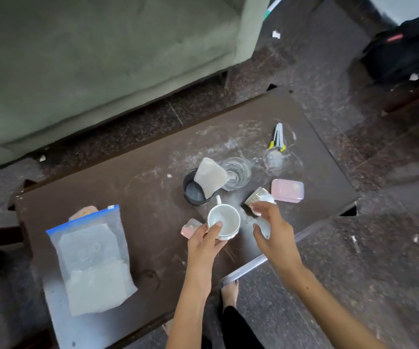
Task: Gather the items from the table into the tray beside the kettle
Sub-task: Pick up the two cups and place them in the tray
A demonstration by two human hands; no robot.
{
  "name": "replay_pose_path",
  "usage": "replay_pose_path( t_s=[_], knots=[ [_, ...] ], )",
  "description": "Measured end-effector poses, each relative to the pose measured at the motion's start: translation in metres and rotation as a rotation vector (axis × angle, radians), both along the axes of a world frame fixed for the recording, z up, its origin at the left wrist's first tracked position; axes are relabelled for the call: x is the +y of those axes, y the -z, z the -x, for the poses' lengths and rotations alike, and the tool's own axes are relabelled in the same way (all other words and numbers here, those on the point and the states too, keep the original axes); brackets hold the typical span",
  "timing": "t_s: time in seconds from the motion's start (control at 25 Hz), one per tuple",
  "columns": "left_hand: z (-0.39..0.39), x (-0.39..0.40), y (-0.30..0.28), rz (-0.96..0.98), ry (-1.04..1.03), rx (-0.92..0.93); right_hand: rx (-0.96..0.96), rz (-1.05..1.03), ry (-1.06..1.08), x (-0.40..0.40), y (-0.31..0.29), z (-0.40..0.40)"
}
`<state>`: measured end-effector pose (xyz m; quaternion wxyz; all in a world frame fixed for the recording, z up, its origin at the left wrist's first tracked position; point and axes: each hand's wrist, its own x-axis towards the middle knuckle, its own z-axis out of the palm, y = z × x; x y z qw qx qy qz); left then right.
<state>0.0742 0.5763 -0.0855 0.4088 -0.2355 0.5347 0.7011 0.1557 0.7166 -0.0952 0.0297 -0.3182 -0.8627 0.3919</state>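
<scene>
**Now: both hands on cups at the table's near edge**

Now our left hand (207, 239) grips the white mug (224, 220) by its near rim, thumb inside. Our right hand (272, 229) holds a patterned cup (258, 197) tilted on its side, fingers curled round it. Just far of the mug stands a black pot (194, 191) with a cloth (211, 176) in it, a glass (236, 173) beside that. A pink box (287, 190) lies right of the cup. A zip bag (92, 260) lies well left on the table (140, 177). We see no tray or kettle.
</scene>
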Motion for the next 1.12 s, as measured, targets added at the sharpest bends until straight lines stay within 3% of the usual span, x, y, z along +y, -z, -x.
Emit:
replay_pose_path(
  t_s=[0.24, 0.52, 0.8, 1.12],
  knots=[
    [-0.002, 0.009, 0.008, 0.058, -0.004, 0.015, -0.545, -0.264, -0.105, 0.047, 0.041, 0.036],
    [-0.007, 0.006, 0.010, 0.085, -0.056, -0.008, -0.603, -0.330, -0.277, 0.064, 0.046, 0.048],
    [-0.013, -0.033, -0.018, 0.116, -0.102, 0.025, -0.299, -0.209, -0.321, 0.021, -0.001, 0.020],
    [0.003, -0.179, -0.028, 0.120, -0.295, 0.011, 0.076, -0.094, -0.548, -0.110, -0.040, 0.060]
  ],
)
